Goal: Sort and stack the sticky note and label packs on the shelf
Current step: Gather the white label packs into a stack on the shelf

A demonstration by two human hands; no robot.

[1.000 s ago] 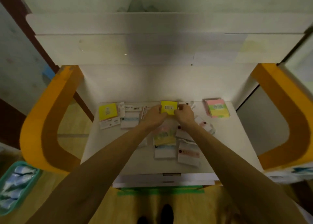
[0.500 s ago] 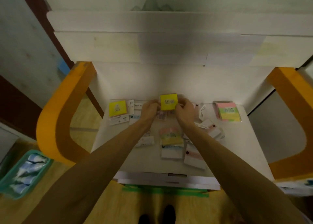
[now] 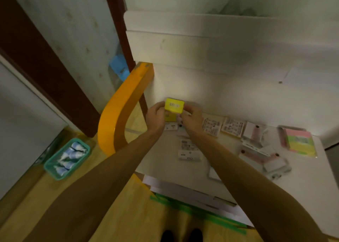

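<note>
A yellow sticky note pack (image 3: 174,105) is held between my left hand (image 3: 156,116) and my right hand (image 3: 191,118), lifted just above another yellow pack (image 3: 170,117) at the far left of the white shelf (image 3: 165,161). Both hands pinch its sides. To the right lie two printed label packs (image 3: 211,126) (image 3: 233,127), pinkish-white packs (image 3: 255,134) and a pink-green-yellow striped pack (image 3: 300,143). A white label pack (image 3: 189,153) lies nearer the front, between my forearms.
An orange curved frame (image 3: 117,113) flanks the shelf's left side. A teal basket (image 3: 67,158) with blue-white items sits on the wooden floor at left. A white board edges the shelf above. Green tape (image 3: 198,211) marks the floor by my feet.
Both hands have carried the yellow pack from the shelf's middle to its far left, over the other yellow pack. The view has swung left.
</note>
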